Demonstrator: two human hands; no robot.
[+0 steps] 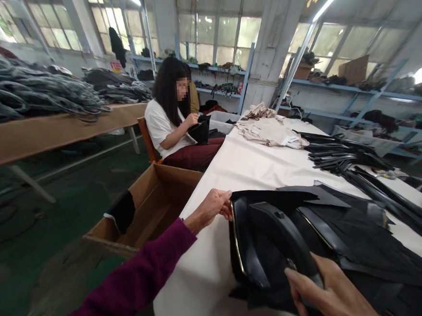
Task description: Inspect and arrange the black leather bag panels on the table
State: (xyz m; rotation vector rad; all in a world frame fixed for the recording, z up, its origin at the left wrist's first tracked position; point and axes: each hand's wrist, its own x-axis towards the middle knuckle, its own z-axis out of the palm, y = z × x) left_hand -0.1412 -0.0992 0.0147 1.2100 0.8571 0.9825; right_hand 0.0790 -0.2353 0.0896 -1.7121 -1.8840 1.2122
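My left hand (212,208) pinches the upper left corner of a black fabric panel (277,278), beside a gold-toothed zipper (237,238) along its edge. Shiny black trim runs next to the zipper. Over this panel my right hand (328,289) is closed around a thick, curved black handle-like piece (284,225). A small metallic bit shows by the right thumb; what it belongs to I cannot make out. To the right lie more black panels (376,247), overlapping in a stack, one with another gold zipper (315,227).
The pale-covered table (203,255) bears black strips (340,151) and beige cut pieces (270,132). An open cardboard box (146,210) stands left of it. A seated person (168,113) handles black material beyond. Dark bundles (29,89) cover another table; loaded shelves (212,69) line the wall.
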